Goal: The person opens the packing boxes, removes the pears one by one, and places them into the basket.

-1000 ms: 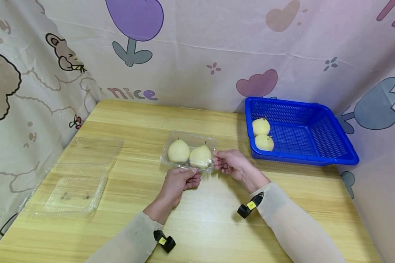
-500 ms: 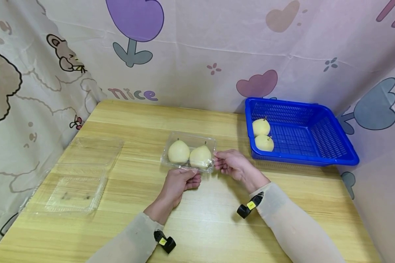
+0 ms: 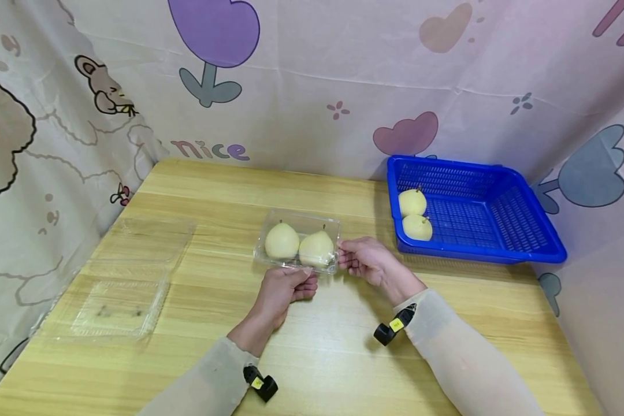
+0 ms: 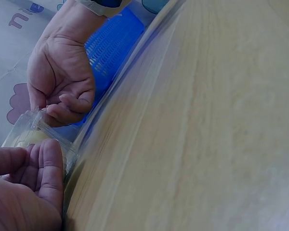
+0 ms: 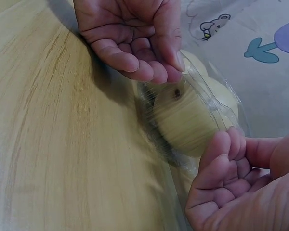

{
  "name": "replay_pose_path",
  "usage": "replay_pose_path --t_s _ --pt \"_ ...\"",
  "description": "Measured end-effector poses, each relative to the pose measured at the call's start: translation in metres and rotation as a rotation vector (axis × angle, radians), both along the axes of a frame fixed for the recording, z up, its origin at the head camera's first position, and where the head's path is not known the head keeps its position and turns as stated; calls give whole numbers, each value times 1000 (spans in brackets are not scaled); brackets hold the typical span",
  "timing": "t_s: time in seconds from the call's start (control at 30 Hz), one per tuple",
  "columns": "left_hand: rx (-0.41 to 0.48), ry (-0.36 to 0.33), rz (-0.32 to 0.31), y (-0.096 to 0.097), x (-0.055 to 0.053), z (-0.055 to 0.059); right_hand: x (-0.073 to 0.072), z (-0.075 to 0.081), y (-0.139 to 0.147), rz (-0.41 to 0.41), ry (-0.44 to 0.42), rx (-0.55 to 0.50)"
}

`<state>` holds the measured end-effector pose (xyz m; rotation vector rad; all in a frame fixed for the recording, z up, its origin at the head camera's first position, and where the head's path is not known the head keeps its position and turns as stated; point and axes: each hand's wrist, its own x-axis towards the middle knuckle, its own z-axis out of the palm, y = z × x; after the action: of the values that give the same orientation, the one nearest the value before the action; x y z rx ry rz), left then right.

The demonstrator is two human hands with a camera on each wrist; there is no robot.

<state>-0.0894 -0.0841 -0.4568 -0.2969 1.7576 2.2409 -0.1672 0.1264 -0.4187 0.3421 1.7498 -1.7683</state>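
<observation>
A clear plastic clamshell box (image 3: 304, 219) lies on the table with its lid down over two pale yellow pears, a left pear (image 3: 282, 241) and a right pear (image 3: 316, 249). At the box's front edge, my left hand (image 3: 281, 293) pinches the rim between thumb and fingers. My right hand (image 3: 372, 263) pinches the rim at the right side. In the right wrist view the clear rim (image 5: 202, 89) runs between both hands, close to the pears. The left wrist view shows the box (image 4: 36, 122) partly hidden behind my left fingers.
A blue plastic basket (image 3: 478, 254) stands at the back right, with two more pears (image 3: 418, 227) against its left wall. Another clear clamshell box (image 3: 119, 306) lies open on the left of the wooden table (image 3: 343, 358). Printed cloth hangs behind and at both sides.
</observation>
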Motion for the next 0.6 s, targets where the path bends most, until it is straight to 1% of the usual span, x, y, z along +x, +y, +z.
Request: replay_pose_path --t_s 0.3,0.6 --pt "-7 3 11 -2 0 0 0 0 3 31 12 8" --pt "-8 3 8 -1 -1 1 -1 2 0 33 17 16"
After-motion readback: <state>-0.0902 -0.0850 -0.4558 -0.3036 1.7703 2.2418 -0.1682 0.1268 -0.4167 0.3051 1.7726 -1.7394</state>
